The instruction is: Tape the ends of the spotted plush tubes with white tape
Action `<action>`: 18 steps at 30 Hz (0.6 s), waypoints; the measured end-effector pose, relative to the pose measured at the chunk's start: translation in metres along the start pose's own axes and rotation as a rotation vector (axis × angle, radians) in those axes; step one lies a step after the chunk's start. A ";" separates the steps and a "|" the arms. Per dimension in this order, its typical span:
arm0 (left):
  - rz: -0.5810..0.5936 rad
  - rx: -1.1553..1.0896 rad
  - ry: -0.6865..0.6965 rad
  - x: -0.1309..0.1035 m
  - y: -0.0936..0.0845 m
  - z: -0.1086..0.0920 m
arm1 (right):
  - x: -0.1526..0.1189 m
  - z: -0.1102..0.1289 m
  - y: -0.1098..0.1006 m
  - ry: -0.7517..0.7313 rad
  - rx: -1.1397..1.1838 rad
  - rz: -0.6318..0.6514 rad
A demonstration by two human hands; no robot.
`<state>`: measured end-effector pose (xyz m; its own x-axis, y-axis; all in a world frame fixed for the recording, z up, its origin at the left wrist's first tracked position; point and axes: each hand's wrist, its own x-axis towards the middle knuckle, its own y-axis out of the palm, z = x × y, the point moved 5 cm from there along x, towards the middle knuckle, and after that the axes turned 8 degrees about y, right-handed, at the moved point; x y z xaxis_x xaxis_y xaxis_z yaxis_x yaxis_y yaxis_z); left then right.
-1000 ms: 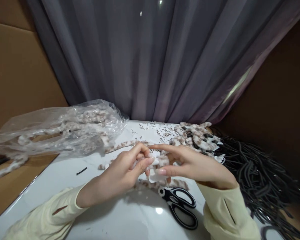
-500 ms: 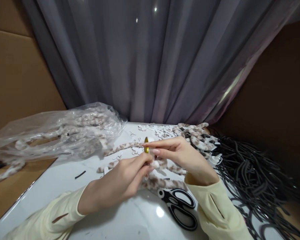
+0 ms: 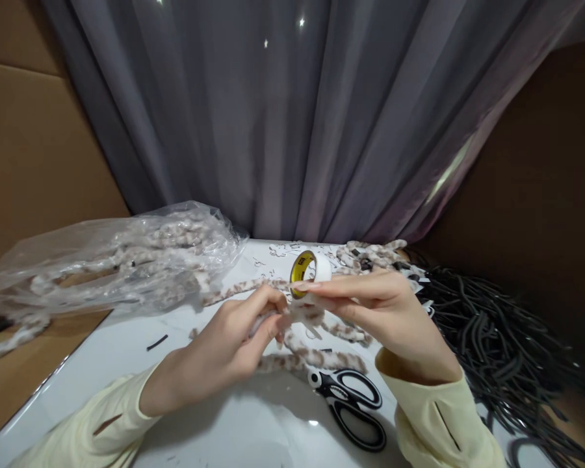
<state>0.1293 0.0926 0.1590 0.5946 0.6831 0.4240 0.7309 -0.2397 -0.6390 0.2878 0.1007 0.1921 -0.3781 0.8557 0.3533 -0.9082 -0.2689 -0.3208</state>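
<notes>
My right hand (image 3: 370,302) pinches a roll of white tape (image 3: 323,267) whose inner core is yellow. The roll stands on edge just above the table. To its left, my left hand (image 3: 238,335) is closed with thumb and forefinger together on a fluffy white-and-brown strip (image 3: 312,354); part of that strip is hidden by the fingers. More fluffy strips lie below and behind both hands. Black-and-white scissors (image 3: 350,406) rest on the table, nearer to me than the hands.
A clear plastic bag (image 3: 127,257) of fluffy strips lies at the left. A heap of black cords (image 3: 492,354) covers the right side, beside a pile of fluffy pieces (image 3: 387,257). Small metal bits lie at the back of the white table (image 3: 214,422), before a grey curtain (image 3: 273,130).
My right hand has moved right, away from my left hand, taking the tape roll along. The roll has turned, so its yellow core shows more. My left hand has shifted slightly left.
</notes>
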 end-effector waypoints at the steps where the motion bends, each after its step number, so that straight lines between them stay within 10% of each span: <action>1: 0.010 -0.015 -0.014 0.000 0.000 0.000 | -0.001 0.003 0.001 -0.028 -0.006 0.015; 18: -0.139 -0.143 -0.116 0.001 -0.009 0.001 | -0.016 0.030 0.015 -0.362 -0.363 0.304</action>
<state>0.1232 0.0961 0.1643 0.4481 0.7894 0.4196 0.8482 -0.2272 -0.4785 0.2748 0.0696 0.2077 -0.7065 0.5417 0.4554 -0.6545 -0.2553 -0.7117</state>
